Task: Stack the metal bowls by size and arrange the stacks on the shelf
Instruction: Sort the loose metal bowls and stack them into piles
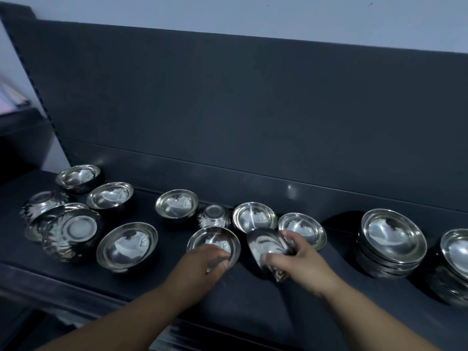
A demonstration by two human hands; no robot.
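**Both hands on bowls at mid-shelf**

The left hand (202, 259) reaches onto the dark shelf (253, 297) and grips the near rim of an upright bowl (215, 239). Its fingers curl over the edge into the hollow, and the bowl stands on the shelf. Just to the right, the right hand (304, 262) holds a tilted bowl (266, 245), with its fingers spread round it from the upper edge to the lower side. The bowl's shiny outer wall faces the camera; whether it touches the shelf cannot be told.

Behind the hands, close to the back panel (228, 102), loose metal bowls stand in a row. A medium bowl (176, 203) sits open side up, and a small upturned bowl (214, 214) is just beside it. Next come two more open bowls (254, 216) — the second one lies partly behind the right hand.

At the left end is a cluster of bowls (76, 211). Some are upright and some upside down with their ringed bases showing, and several touch or overlap. A wide open bowl (126, 245) lies nearest the front edge.

Well to the right stands a nested stack (392, 240) of larger bowls, and a second stack (455, 257) is cut off by the frame edge. A pale wall (228, 11) shows above the panel.
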